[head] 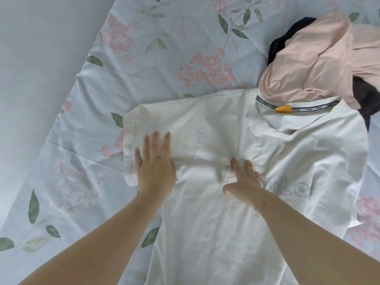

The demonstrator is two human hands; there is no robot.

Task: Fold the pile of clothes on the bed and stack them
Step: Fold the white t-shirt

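Observation:
A white T-shirt (236, 212) lies spread flat on the bed, its collar with a small orange tag at the upper right. My left hand (155, 167) presses flat on the shirt's left sleeve with straight fingers. On the chest area my right hand (244, 179) rests flat, fingers straight, beside a small bunched wrinkle. A pile of unfolded clothes sits at the top right: a peach garment (312, 60) over dark garments (366, 97). The peach garment overlaps the shirt's collar edge.
The bed sheet (164, 48) is pale blue with pink flowers and green leaves. Its left edge runs diagonally, with a pale grey floor or wall (37, 68) beyond it.

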